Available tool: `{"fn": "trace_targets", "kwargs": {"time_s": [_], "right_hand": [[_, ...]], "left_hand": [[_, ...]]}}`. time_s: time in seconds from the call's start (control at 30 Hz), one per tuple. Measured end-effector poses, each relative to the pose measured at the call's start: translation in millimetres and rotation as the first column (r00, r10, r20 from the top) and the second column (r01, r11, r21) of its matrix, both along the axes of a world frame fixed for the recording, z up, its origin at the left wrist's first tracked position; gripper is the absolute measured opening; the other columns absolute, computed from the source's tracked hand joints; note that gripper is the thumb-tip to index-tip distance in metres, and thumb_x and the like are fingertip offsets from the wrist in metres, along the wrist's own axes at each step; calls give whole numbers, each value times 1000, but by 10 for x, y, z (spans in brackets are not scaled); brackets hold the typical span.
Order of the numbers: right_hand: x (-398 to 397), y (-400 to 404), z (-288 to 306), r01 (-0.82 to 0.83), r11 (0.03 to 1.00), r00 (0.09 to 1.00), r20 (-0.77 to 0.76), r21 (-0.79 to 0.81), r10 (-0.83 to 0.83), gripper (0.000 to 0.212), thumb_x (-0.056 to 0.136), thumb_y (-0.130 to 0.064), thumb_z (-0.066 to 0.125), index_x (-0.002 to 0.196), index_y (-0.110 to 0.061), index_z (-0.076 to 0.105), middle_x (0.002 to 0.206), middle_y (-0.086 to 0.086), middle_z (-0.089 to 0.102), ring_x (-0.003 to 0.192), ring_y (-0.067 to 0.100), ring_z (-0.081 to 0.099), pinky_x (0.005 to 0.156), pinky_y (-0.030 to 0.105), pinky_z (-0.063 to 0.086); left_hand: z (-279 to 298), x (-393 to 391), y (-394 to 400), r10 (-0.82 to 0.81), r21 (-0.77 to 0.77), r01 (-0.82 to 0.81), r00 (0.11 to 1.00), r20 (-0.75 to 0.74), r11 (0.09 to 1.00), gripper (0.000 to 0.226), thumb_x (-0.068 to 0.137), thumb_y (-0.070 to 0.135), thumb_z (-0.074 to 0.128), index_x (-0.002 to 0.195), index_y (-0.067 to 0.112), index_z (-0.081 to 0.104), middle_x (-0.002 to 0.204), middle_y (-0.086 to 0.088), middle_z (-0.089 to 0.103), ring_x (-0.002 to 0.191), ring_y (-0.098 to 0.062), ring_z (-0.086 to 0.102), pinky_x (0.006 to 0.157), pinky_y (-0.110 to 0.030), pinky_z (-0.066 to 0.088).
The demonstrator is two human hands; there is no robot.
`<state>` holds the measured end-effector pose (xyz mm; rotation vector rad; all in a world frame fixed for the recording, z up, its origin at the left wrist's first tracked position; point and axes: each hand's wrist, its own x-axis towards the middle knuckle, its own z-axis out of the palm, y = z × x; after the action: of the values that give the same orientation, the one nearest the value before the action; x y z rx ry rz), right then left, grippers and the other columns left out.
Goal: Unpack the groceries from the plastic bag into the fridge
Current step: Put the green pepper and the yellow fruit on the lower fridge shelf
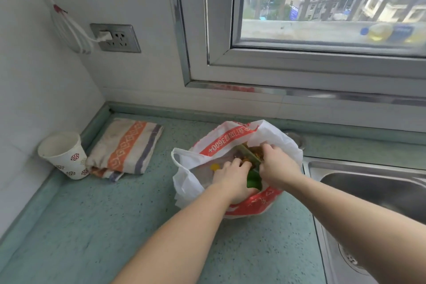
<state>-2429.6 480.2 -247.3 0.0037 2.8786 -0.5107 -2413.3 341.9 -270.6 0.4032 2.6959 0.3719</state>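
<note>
A person's two bare forearms reach forward over a speckled green desk [92, 226] into an open grocery bag.

Well to the left of both hands, a white paper cup [62, 154] with small red motifs leans in the corner against the wall. Just right of it lies a folded towel [128, 146] with orange and purple stripes.

The left hand [232, 174] is inside the bag's mouth, fingers curled down among the contents. It seems to grip something there, but the fingers hide what. Touching its right side is a glossy green item [251, 178], perhaps a pepper, lying between the two hands and equally near both. A small yellow item [214, 166] shows just to its left through the thin plastic.

The white plastic bag [184, 182] with red printed bands sits slumped on the desk, its mouth spread wide around both hands.

The right hand [275, 163] has its fingers curled over a long green-edged packet [247, 153] of brownish food. The packet's long axis runs diagonally, away and to the left of this grip. This hand looks better placed to lift it out.

Right of the hands, a steel sink [378, 191] is set into the desk. No fridge is in view.
</note>
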Motion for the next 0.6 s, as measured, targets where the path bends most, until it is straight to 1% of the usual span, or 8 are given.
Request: {"fn": "trace_targets", "kwargs": {"time_s": [0.1, 0.13, 0.2, 0.27, 0.33, 0.4, 0.5, 0.6], "right_hand": [[-58, -22, 0, 8, 995, 998, -58, 100, -2, 28, 88, -28, 51, 113, -17, 52, 109, 4, 55, 94, 22, 58, 72, 32, 53], [-75, -58, -23, -5, 997, 999, -52, 75, 9, 19, 88, -30, 50, 101, -17, 56, 99, 1, 59, 84, 19, 60, 69, 33, 56], [-110, -161, -85, -9, 996, 1000, 7, -84, 10, 18, 91, -29, 47, 87, -17, 59, 79, -1, 63, 71, 17, 62, 66, 36, 58], [-189, -234, -145, 44, 969, 998, 48, -242, -34, 20, 92, -25, 44, 92, -13, 60, 78, 3, 64, 74, 21, 63, 72, 41, 57], [-280, -267, -155, 94, 932, 993, 96, -350, -65, 20, 93, -21, 42, 100, -16, 60, 87, 4, 65, 80, 21, 62, 76, 42, 57], [-363, -271, -170, 73, 911, 997, 65, -407, -50, 23, 92, -17, 42, 106, -20, 61, 94, 2, 66, 83, 18, 63, 76, 40, 58], [-501, -228, -176, -47, 955, 993, -120, -293, 12, 28, 86, -11, 45, 107, -22, 60, 95, 1, 67, 86, 20, 62, 77, 41, 57], [-643, -140, -222, -77, 994, 994, -84, -78, 70, 34, 85, -13, 50, 117, -24, 52, 97, 1, 63, 86, 22, 60, 78, 40, 56]], "left_hand": [[-56, -20, 39, -8, -25, 9, 999, 36, 1000, 72, 88, 55, 56, 146, 27, 26, 152, -7, 30, 135, -33, 34, 104, -52, 40], [-76, -25, 52, 5, -20, -5, 999, 36, 1000, 76, 87, 55, 57, 148, 26, 23, 152, -7, 29, 135, -33, 33, 105, -52, 39], [-114, -42, 57, 68, 11, -68, 998, 4, 998, 84, 82, 59, 60, 148, 25, 22, 147, -6, 34, 132, -31, 36, 105, -50, 39], [-142, -63, 19, 124, 38, -122, 992, -36, 992, 86, 77, 63, 63, 145, 27, 25, 138, -5, 41, 127, -29, 42, 102, -47, 41], [-168, -87, -53, 97, 0, -97, 993, -62, 995, 87, 76, 65, 63, 145, 30, 24, 135, -6, 43, 124, -29, 44, 100, -46, 41], [-191, -121, -122, 43, -49, -48, 995, -89, 998, 87, 76, 63, 65, 145, 31, 24, 137, -7, 42, 126, -29, 44, 102, -46, 40], [-235, -174, -175, -76, -132, 49, 975, -207, 990, 76, 77, 57, 67, 138, 24, 35, 133, -5, 46, 124, -29, 46, 97, -45, 42], [-282, -174, -220, -74, -80, 59, 976, -204, 995, 67, 82, 49, 67, 136, 21, 39, 131, -5, 48, 117, -29, 51, 92, -43, 46]]}}
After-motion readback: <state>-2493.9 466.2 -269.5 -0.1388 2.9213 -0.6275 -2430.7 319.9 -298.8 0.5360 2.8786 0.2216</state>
